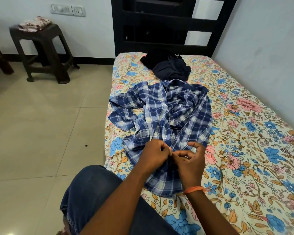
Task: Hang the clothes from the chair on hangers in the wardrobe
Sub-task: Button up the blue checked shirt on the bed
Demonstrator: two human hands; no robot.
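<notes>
Lying crumpled on bed [244, 150], blue checked shirt [168, 116] (hands pinching hem)

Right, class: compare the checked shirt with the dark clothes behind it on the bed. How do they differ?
The checked shirt is blue and white plaid; the dark clothes are plain black and navy. The shirt lies spread along the bed; the dark clothes sit bunched in a heap near the headboard. Both hands, left hand and right hand, work at the shirt; the dark clothes lie untouched. Both rest on the floral bedsheet.
</notes>
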